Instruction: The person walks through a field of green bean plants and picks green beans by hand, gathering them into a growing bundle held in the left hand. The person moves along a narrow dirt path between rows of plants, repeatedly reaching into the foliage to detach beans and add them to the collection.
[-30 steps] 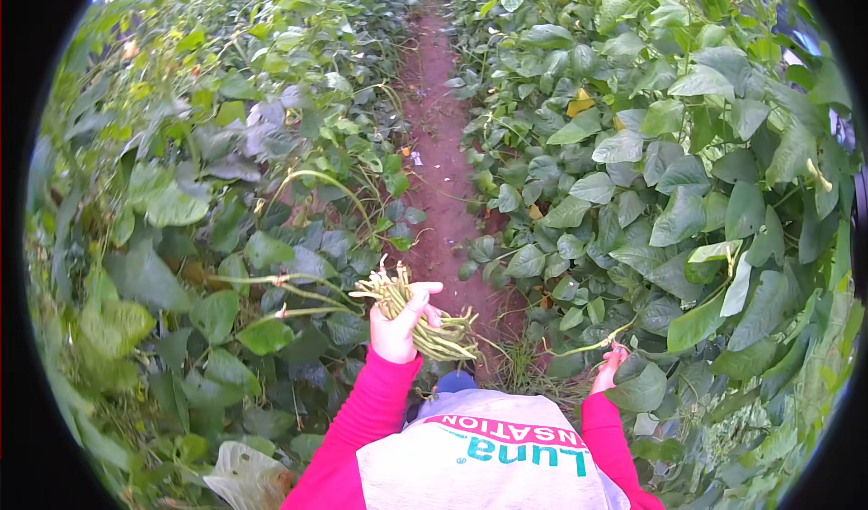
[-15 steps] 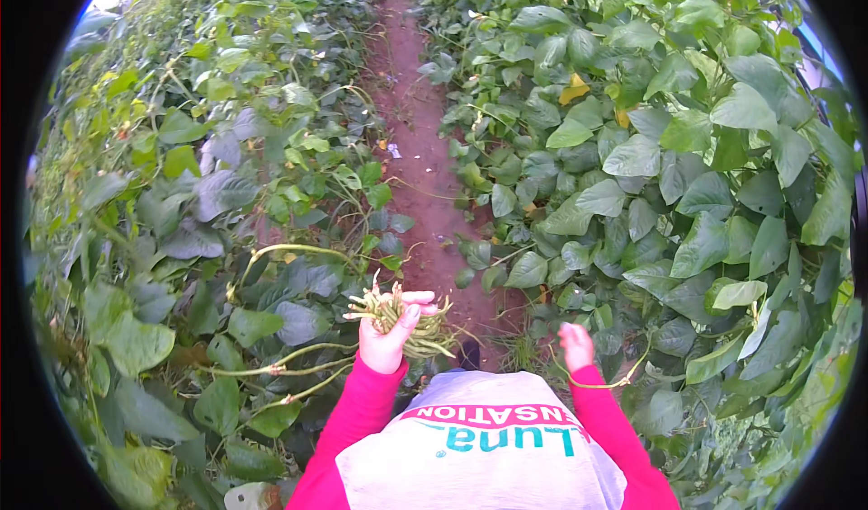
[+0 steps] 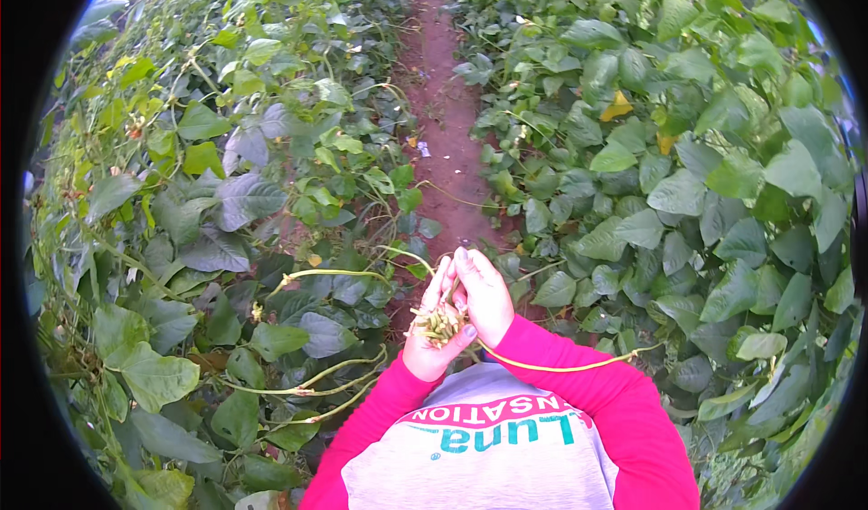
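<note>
My left hand (image 3: 429,352) is closed round a bunch of long bean pods (image 3: 439,324), their pale cut-looking ends bundled toward me. My right hand (image 3: 485,295) presses against the same bunch from the right, its fingers bent together over the pods. A thin long pod (image 3: 561,368) trails from beside the hands across my right sleeve. Both hands meet above the front of my grey shirt (image 3: 452,447). Just left of them, thin pale-green pods or stems (image 3: 330,383) stick out of the foliage.
Dense leafy bean plants rise in a left row (image 3: 244,198) and a right row (image 3: 651,203). Between them a narrow strip of reddish-brown soil (image 3: 445,103) runs away from me. A small pale scrap (image 3: 423,149) lies on its left edge.
My right hand has come in from the right to meet the bunch in my left hand. The left hand has moved slightly right. The view has shifted, so the plants sit further right.
</note>
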A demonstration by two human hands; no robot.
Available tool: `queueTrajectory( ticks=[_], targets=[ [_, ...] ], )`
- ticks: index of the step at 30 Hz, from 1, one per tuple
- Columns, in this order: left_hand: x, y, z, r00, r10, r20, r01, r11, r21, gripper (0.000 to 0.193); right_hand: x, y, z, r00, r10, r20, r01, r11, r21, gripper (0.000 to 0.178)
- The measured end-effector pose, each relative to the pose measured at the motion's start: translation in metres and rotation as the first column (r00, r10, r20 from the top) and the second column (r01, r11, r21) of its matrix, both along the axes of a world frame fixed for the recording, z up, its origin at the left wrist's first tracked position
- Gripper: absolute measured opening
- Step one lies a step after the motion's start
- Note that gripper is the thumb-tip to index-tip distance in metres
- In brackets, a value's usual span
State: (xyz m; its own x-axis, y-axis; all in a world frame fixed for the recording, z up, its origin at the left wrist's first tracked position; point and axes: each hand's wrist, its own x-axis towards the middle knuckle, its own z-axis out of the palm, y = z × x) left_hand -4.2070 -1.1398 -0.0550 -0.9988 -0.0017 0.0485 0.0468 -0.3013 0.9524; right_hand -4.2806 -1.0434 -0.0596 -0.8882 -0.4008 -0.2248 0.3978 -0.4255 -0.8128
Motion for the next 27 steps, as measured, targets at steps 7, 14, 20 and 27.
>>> queueTrajectory(
  ticks=[7,14,20,27],
  targets=[
    [-0.024,-0.024,-0.024,0.982,0.186,0.025,-0.185,0.982,-0.022,0.067,-0.037,-0.044,-0.025,0.996,0.087,-0.002,-0.087,0.992,-0.096,0.032],
    [-0.095,-0.055,-0.050,0.905,0.324,0.274,-0.307,0.946,-0.105,0.044,-0.177,-0.055,-0.056,0.917,0.396,-0.051,-0.389,0.914,0.114,0.024],
    [-0.195,-0.059,-0.066,0.826,0.374,0.421,-0.322,0.927,-0.192,0.012,-0.289,-0.056,-0.097,0.927,0.348,0.138,-0.352,0.936,0.003,0.018],
    [-0.335,-0.057,-0.079,0.748,0.502,0.434,-0.461,0.864,-0.204,0.010,-0.382,-0.031,-0.141,0.867,0.276,0.415,-0.208,0.957,-0.203,0.014]
  ],
)
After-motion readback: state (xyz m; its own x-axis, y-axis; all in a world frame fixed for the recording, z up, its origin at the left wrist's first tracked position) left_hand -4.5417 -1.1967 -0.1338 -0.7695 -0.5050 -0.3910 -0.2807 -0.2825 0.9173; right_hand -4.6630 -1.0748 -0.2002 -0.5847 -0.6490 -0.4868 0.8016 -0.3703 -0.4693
